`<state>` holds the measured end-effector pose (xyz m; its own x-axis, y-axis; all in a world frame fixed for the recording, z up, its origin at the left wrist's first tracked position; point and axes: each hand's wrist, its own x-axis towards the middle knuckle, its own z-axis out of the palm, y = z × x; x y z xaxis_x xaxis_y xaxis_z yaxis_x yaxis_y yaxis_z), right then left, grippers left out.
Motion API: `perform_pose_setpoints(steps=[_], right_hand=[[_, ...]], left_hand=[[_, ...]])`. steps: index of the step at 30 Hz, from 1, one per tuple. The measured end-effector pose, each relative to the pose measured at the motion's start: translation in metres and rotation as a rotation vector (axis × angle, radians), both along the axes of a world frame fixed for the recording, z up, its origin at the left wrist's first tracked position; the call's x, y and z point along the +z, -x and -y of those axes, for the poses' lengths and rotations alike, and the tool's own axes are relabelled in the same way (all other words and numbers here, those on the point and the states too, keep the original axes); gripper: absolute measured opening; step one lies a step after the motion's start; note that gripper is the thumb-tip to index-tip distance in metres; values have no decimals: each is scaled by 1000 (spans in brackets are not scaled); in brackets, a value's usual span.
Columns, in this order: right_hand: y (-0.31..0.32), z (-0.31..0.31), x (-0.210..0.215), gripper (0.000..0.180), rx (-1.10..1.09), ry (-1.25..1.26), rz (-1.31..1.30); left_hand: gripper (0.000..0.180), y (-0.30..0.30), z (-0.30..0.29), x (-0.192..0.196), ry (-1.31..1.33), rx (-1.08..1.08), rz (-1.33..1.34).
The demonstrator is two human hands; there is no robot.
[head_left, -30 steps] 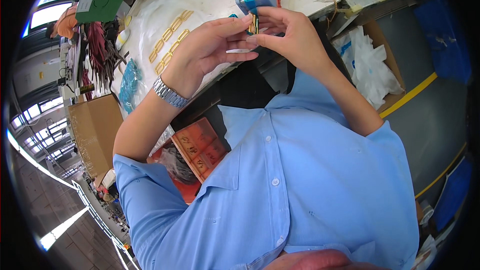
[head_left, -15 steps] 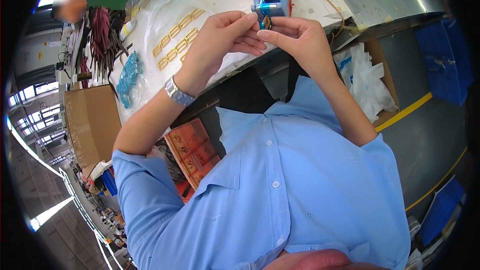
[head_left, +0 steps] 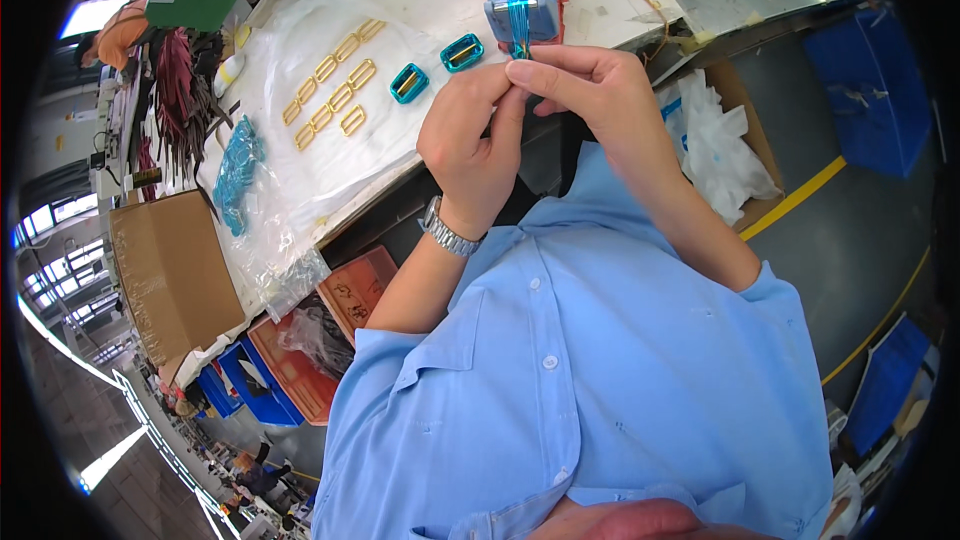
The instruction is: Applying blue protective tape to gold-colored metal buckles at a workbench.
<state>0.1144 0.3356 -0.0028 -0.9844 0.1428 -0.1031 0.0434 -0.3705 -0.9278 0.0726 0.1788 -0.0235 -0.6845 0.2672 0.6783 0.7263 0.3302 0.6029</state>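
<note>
My left hand (head_left: 475, 130) and my right hand (head_left: 600, 90) meet at the table's front edge, fingertips pinched together. Between them is a small gold buckle (head_left: 523, 51), mostly covered by fingers. A strip of shiny teal tape (head_left: 518, 22) runs from the blue tape dispenser (head_left: 545, 0) down to it. Left of the dispenser lie two buckles edged in teal film, one nearer (head_left: 408, 84) and one farther (head_left: 462, 53). Beyond my left hand, several bare gold buckles (head_left: 340, 97) lie in rows on a clear plastic sheet (head_left: 290, 175).
A bundle of teal pieces in plastic (head_left: 238, 175) lies at the table's left, with dark red strips (head_left: 180, 75) behind. A cardboard box (head_left: 175, 275) stands left; orange trays (head_left: 295, 365) sit below the table. To the right is a box with white plastic bags (head_left: 725, 145).
My left hand has moved right and turned, its fingertips closing in by the right hand. Both teal-edged buckles now show on the table. The view has shifted slightly.
</note>
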Motion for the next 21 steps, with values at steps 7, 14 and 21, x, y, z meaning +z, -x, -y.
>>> perform_pose_setpoints(steps=[7, 14, 21], right_hand=[[-20, 12, -15, 38, -17, 60, 94], [-6, 3, -28, 45, 6, 52, 161], [3, -3, -41, 46, 120, 85, 135]], left_hand=[[7, -12, 8, -5, 76, -51, 39], [11, 8, 0, 0, -147, -204, 646], [18, 44, 2, 16, -156, -319, 899]])
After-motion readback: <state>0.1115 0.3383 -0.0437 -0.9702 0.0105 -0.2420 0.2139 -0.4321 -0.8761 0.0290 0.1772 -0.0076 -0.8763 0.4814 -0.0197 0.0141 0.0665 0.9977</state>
